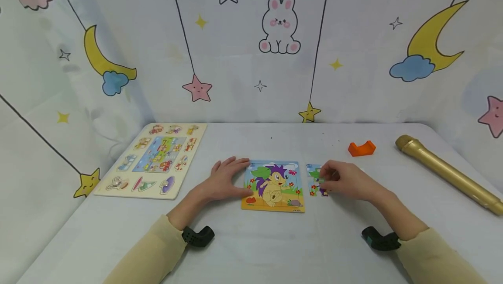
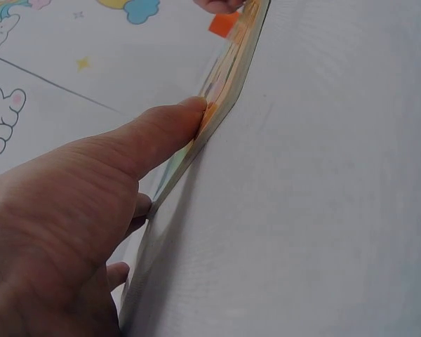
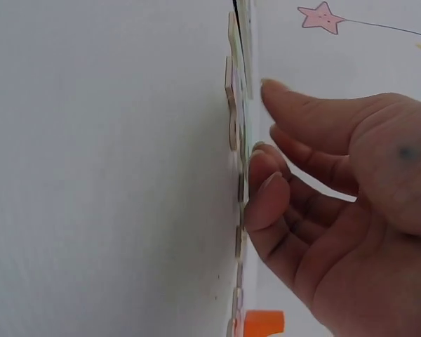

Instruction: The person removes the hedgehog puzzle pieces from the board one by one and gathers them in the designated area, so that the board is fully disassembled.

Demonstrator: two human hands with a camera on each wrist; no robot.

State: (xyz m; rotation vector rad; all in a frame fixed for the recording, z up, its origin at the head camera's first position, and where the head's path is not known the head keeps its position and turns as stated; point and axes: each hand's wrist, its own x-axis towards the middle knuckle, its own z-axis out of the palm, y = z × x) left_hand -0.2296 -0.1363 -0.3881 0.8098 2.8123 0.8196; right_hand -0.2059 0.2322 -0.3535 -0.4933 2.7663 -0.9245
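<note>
A square picture puzzle [image 1: 273, 188] with a purple-haired hedgehog lies flat in the middle of the table. My left hand [image 1: 224, 182] rests at its left side, thumb on the lower left border and fingers spread along the upper left edge; the left wrist view shows the thumb [image 2: 172, 126] touching the board's rim. Just right of the board lie several loose jigsaw pieces [image 1: 313, 189], partly hidden under my right hand [image 1: 349, 181]. In the right wrist view its thumb and bent fingers stand apart beside the pieces' edges [image 3: 231, 84], with nothing seen between them.
A cream peg puzzle board [image 1: 165, 191] with vehicle pictures lies at the left. Toward the back right sit an orange curved block [image 1: 362, 148] and a gold microphone [image 1: 448, 172]. A patterned cloth [image 1: 235, 57] hangs behind the white table [image 1: 267, 249].
</note>
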